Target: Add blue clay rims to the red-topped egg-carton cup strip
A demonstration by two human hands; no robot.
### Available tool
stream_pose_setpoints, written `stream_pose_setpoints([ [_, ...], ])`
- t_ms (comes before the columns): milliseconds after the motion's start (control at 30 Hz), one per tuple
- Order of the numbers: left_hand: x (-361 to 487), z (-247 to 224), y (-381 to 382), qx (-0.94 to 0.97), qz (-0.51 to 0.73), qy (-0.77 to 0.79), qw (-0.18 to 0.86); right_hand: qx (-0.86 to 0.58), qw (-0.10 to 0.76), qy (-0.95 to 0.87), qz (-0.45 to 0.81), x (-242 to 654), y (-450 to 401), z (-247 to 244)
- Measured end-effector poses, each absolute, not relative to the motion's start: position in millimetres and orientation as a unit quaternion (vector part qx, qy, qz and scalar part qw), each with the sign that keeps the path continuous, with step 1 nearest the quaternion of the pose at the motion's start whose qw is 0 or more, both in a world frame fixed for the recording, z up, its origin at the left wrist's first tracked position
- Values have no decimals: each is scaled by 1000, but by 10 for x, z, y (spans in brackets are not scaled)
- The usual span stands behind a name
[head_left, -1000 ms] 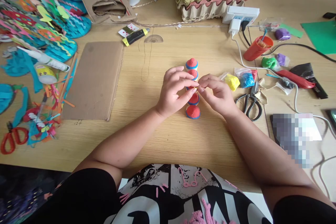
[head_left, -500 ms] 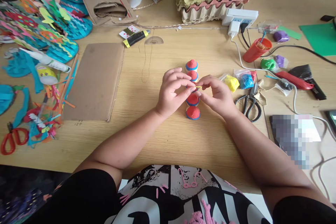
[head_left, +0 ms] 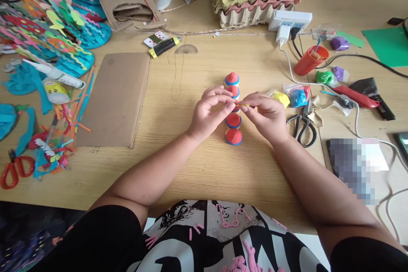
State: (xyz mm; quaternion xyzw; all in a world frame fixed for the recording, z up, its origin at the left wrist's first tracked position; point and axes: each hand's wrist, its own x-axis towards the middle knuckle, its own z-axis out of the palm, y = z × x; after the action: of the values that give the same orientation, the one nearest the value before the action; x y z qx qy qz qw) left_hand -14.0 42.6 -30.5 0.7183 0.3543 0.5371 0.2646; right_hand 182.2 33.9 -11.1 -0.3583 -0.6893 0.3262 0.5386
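A thin yellow strip (head_left: pixel 244 105) is pinched between the fingertips of my left hand (head_left: pixel 208 112) and my right hand (head_left: pixel 266 117). Both hands are raised over a column of red cones with blue rims. The rearmost cone (head_left: pixel 231 79) and the one after it show behind my fingers. Nearer to me are another red piece (head_left: pixel 233 120) and the front one (head_left: pixel 233 137). My fingertips partly hide the middle of the column.
Cardboard (head_left: pixel 113 97) lies left, beyond it coloured scraps and red scissors (head_left: pixel 24 165). Right are black-handled pliers (head_left: pixel 304 125), bagged yellow clay (head_left: pixel 282 98), a red cup (head_left: pixel 310 60) and cables. Egg trays (head_left: pixel 255 8) and a power strip (head_left: pixel 291 21) stand at the back.
My right hand has shifted slightly and its fingers have closed in toward my left fingertips. The yellow strip now looks slightly curved. My left hand has barely moved.
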Motion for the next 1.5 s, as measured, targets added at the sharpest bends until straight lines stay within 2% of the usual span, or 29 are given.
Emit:
stream_pose_setpoints([
  [267,-133,-228,393,743,522,359,218,-366,546,-674,338,1770,305,-75],
  [567,-104,-252,381,717,559,338,245,-370,536,-702,287,1761,265,-56],
  [800,-95,-222,356,726,528,376,229,-380,505,-722,283,1777,284,-65],
  [1167,-107,-221,362,722,543,348,250,-351,533,-719,275,1770,267,-63],
  [1500,-145,-240,406,709,552,369,237,-393,532,-674,330,1792,280,-46],
])
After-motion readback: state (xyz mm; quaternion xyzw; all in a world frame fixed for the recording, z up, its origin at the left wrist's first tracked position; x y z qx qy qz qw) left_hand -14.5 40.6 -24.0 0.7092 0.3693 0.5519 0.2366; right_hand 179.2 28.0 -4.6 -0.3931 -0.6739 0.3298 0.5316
